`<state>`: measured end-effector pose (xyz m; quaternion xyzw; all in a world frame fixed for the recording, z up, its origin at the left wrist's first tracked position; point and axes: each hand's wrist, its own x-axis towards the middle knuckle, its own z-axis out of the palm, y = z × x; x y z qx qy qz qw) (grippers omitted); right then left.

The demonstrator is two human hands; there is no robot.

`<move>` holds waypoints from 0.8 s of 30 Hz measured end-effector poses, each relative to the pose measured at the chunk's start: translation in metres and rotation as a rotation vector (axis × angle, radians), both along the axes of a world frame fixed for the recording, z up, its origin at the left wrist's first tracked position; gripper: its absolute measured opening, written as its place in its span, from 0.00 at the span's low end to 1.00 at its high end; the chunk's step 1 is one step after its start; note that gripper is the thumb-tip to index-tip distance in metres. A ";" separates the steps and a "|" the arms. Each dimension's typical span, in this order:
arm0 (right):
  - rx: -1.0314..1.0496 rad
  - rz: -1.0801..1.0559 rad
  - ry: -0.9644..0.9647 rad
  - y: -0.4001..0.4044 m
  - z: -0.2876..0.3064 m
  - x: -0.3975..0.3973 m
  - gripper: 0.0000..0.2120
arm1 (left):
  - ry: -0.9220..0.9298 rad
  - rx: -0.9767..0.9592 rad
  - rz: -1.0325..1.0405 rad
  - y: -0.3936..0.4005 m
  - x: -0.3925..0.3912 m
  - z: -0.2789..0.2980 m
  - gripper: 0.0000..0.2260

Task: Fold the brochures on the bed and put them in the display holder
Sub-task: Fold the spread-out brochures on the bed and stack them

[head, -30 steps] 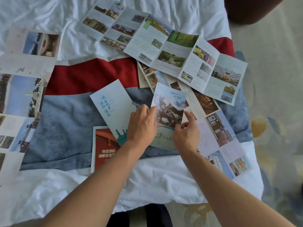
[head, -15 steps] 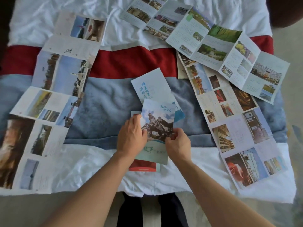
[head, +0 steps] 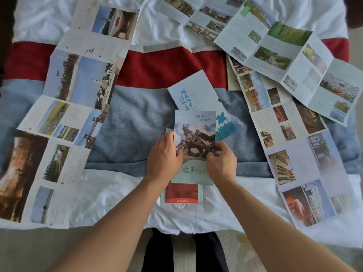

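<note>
A folded brochure with a horse-and-rider statue on its cover (head: 196, 138) lies at the middle of the bed. My left hand (head: 164, 156) grips its left edge and my right hand (head: 222, 161) pinches its right edge. Under it lies a folded red brochure (head: 181, 193), whose lower part shows. A folded pale blue brochure with blue characters (head: 194, 93) lies just behind, partly covered. No display holder is in view.
A long unfolded brochure (head: 64, 114) stretches down the left of the bed. Two more unfolded ones lie at the right (head: 294, 150) and the back right (head: 275, 48). The bed has a white sheet (head: 110, 195) and a red and blue-grey runner (head: 133, 122).
The view has shifted left, so the long left brochure now shows. Both hands have drawn the statue brochure toward the bed's near edge, over the red one.
</note>
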<state>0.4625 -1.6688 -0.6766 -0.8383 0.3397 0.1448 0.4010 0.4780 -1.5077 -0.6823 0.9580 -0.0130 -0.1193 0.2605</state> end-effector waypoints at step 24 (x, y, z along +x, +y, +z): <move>0.036 -0.066 -0.089 -0.016 -0.003 0.062 0.17 | -0.099 0.007 -0.040 -0.025 0.076 -0.005 0.22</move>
